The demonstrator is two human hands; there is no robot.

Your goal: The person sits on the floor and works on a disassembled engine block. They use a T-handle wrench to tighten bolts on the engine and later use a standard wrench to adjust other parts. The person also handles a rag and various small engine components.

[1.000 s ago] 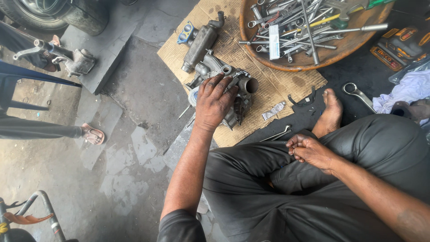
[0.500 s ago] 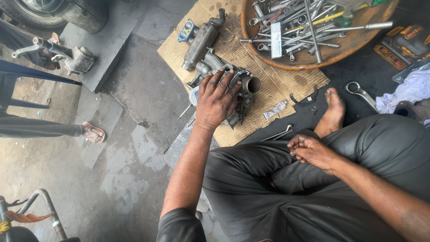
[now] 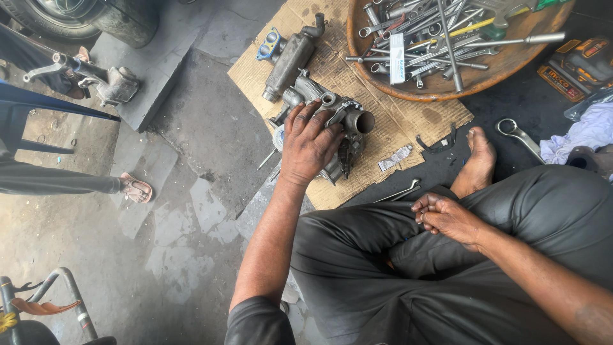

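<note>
Here, a grey metal engine part (image 3: 338,137) is lying on a sheet of cardboard (image 3: 396,121) spread over the ground. The left hand (image 3: 311,144) is laid flat on top of the part, fingers spread wide over its casing, with nothing gripped between them. A round port on the part is seen just beside the fingertips, facing right. The right hand (image 3: 447,217) is rested on the lap, on dark trousers, with its fingers curled loosely inward; whether anything is held inside them cannot be told.

A cylinder (image 3: 288,61) of dull metal is placed on the cardboard just beyond the part. At the cardboard's far edge a round wooden tray (image 3: 440,89) is filled with wrenches and sockets. A bare foot (image 3: 477,160) is set on the dark floor beside the cardboard, and a ring spanner (image 3: 518,134) is lying near it. To the left, well apart, another person's sandalled foot (image 3: 135,188) is seen on the wet concrete.
</note>
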